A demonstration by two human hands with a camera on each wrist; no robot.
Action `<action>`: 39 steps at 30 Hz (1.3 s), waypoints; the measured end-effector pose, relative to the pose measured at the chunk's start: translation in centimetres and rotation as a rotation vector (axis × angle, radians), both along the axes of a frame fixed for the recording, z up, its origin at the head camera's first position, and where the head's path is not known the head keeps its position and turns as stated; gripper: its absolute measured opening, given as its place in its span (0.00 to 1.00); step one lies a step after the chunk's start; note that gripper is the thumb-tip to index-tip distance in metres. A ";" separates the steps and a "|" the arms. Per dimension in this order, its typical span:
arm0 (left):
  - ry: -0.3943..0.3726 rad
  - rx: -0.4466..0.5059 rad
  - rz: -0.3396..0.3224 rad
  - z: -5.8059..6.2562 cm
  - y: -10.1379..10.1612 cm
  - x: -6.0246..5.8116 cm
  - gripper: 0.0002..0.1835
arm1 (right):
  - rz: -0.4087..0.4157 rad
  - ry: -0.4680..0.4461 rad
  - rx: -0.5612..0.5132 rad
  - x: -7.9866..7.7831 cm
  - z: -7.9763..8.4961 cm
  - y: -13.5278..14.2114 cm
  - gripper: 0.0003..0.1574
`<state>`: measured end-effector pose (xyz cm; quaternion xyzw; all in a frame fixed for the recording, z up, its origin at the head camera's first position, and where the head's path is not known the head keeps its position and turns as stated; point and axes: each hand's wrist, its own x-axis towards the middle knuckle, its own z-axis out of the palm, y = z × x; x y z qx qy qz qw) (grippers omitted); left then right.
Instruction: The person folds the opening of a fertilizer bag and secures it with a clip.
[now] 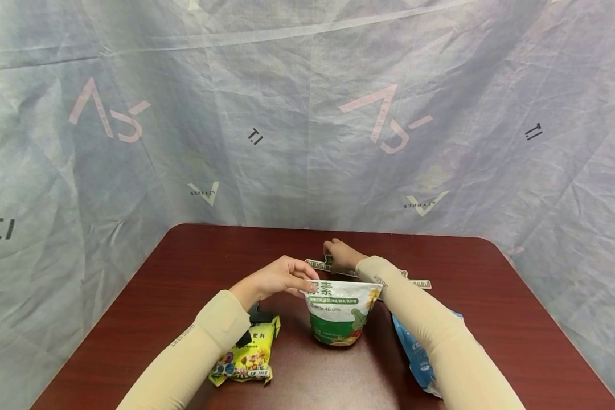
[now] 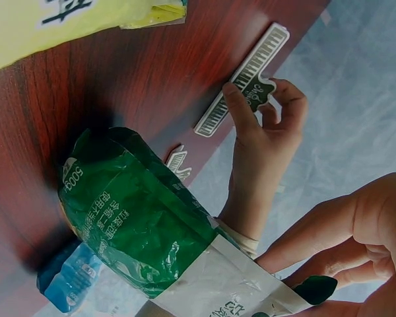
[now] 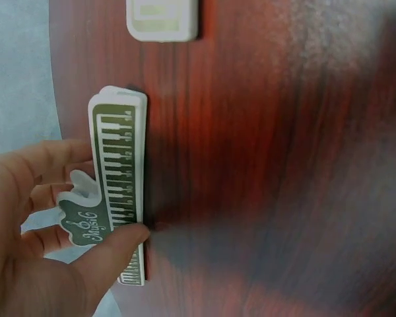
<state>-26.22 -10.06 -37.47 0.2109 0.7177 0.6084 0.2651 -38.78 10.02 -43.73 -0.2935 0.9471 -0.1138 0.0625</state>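
Near the middle of the table, a white and green fertilizer bag [image 1: 338, 324] stands upright. My left hand [image 1: 274, 279] pinches its top edge at the left corner, thumb in front. The left wrist view shows the bag's green lower part [image 2: 138, 218] and white top [image 2: 228, 284]. Farther back, my right hand [image 1: 344, 256] grips a clip with a piano-keyboard print [image 3: 115, 165]. In the right wrist view its thumb lies across the keyboard face, and fingers sit behind the dark "Music" tab [image 3: 86, 221]. The clip is close over the tabletop.
A second piano-keyboard clip [image 1: 420, 283] lies to the right of the right hand, partly behind the sleeve. A yellow flower-printed bag [image 1: 251, 356] lies beside the left forearm. Under the right forearm is a blue bag [image 1: 412, 350]. Grey cloth [image 1: 307, 142] hangs behind the table.
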 end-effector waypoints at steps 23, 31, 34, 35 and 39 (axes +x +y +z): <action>-0.023 0.007 0.016 0.0 -0.1 0.2 0.11 | 0.061 -0.140 -0.148 0.2 1.4 1.0 0.09; -0.049 0.008 0.036 -0.2 -0.2 0.2 0.11 | -0.044 -0.250 -0.175 0.5 2.3 1.0 0.14; -0.054 0.011 0.030 -0.3 -0.2 0.2 0.11 | -0.060 -0.261 -0.167 0.6 2.7 1.1 0.19; -0.055 0.013 0.029 -0.3 -0.2 0.2 0.11 | -0.060 -0.263 -0.166 0.6 2.8 1.2 0.20; -0.053 0.013 0.030 -0.2 -0.2 0.3 0.11 | -0.058 -0.290 -0.152 0.7 3.7 1.7 0.21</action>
